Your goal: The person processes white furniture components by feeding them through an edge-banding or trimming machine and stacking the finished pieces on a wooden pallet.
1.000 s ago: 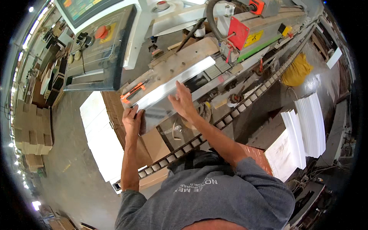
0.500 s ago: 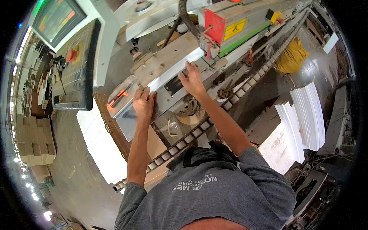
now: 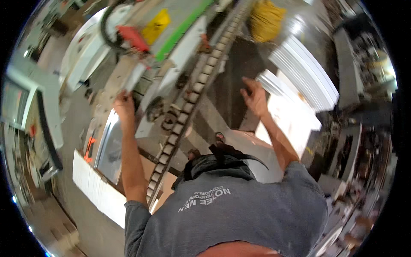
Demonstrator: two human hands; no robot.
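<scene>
My left hand (image 3: 124, 106) is over the machine's metal bed, fingers bent and close together on a narrow white strip (image 3: 136, 76). The strip shows beyond the hand; motion blur softens the fingertips. Held out to the right, my right hand (image 3: 256, 99) has nothing in it, thumb and fingers apart. It is close to the near ends of the white boards (image 3: 276, 83), without clear contact. A larger stack of white boards (image 3: 305, 70) stands just behind them.
A conveyor chain with pale pads (image 3: 187, 107) runs diagonally between my hands. An orange-handled tool (image 3: 90, 147) lies on the machine's left edge. Beyond are a red guard plate (image 3: 132, 37) and a yellow sack (image 3: 266, 20). White panels (image 3: 96, 188) are at lower left, a control console (image 3: 47, 124) at far left.
My right hand has left the machine bed and swung right toward the white boards, its fingers spread. My left hand stays at the strip. The view has turned to the right.
</scene>
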